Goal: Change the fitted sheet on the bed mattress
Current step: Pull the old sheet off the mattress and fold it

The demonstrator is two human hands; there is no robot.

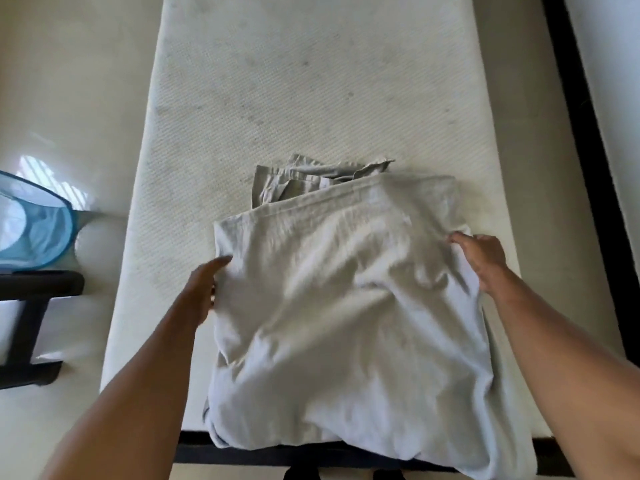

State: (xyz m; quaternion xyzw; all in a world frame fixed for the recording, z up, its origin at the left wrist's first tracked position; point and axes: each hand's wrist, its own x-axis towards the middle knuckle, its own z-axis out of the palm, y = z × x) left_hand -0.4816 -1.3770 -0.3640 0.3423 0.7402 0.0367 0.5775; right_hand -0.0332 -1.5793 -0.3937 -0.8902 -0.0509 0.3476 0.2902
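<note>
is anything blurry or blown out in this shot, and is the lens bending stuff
Head view, middle: motion blur smears the folded sheet, left hand and right hand; the mattress weave beyond is crisper. Head view, left: the sunlit floor patch by the blue mesh basket is blown out. Head view, edges: the wide lens bows the black bed frame.
</note>
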